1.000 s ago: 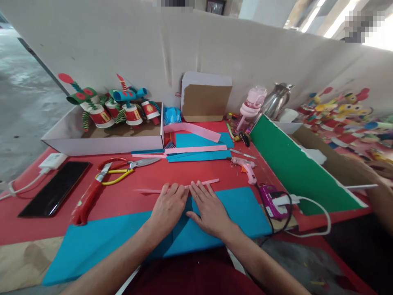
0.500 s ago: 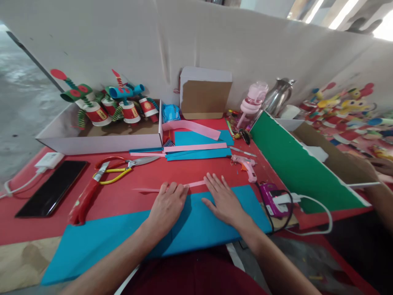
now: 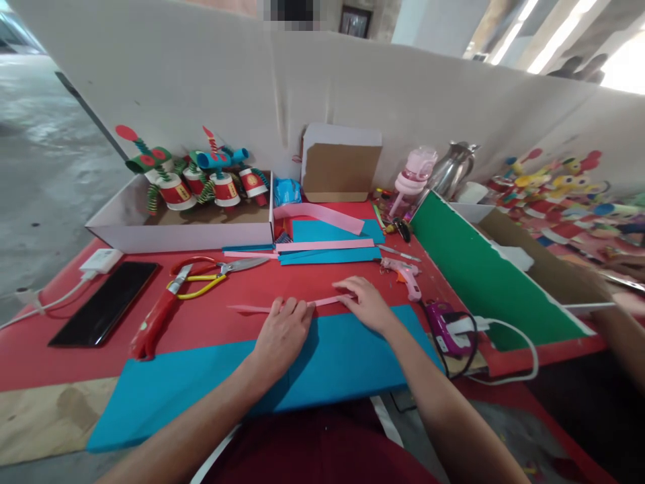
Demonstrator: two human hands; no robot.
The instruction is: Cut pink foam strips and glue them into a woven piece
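A narrow pink paper strip (image 3: 328,301) lies across the red table cover, just beyond the blue sheet (image 3: 201,376). My left hand (image 3: 286,329) presses on the strip with its fingers bent and held together; the strip's loose left end sticks out past it. At the strip's right end my right hand (image 3: 370,306) is curled, thumb and fingers closing on the paper. Beyond my hands lie a wider pink strip (image 3: 325,245) and blue paper strips (image 3: 330,256). Scissors with red and yellow handles (image 3: 222,272) and a red-handled cutter (image 3: 161,312) rest to the left.
A pink glue gun (image 3: 406,275) and purple power socket (image 3: 448,329) with cables sit at right, beside a green-sided box (image 3: 453,275). A phone (image 3: 105,302) lies left. Paper-cup figures fill a white box (image 3: 181,238). A co-worker's arm (image 3: 625,336) shows far right.
My right hand has gone from lying flat with fingers spread to curling at the strip's right end. My left hand stays on the strip. The camera view has shifted slightly.
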